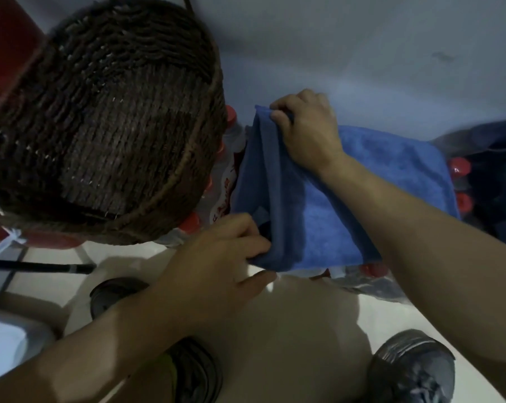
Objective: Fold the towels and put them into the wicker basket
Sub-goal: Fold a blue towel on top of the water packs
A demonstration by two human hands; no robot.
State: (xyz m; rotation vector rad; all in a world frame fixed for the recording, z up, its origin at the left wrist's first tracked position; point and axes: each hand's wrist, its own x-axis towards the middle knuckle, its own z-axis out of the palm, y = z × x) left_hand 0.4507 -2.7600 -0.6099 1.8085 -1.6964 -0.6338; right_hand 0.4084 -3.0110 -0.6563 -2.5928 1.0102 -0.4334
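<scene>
Towel of blue terry cloth (327, 205) lies spread over a shrink-wrapped pack of red-capped bottles (228, 175), just right of the dark brown woven wicker basket (100, 120). Nearest, the left hand (216, 257) pinches the towel's near corner; farther off, the right hand (304, 126) grips the far corner of the same edge. Folding looks to be in progress: next, that lifted edge likely needs carrying across evenly, corners matched. Red print on the bottle wrap is too blurred to read.
</scene>
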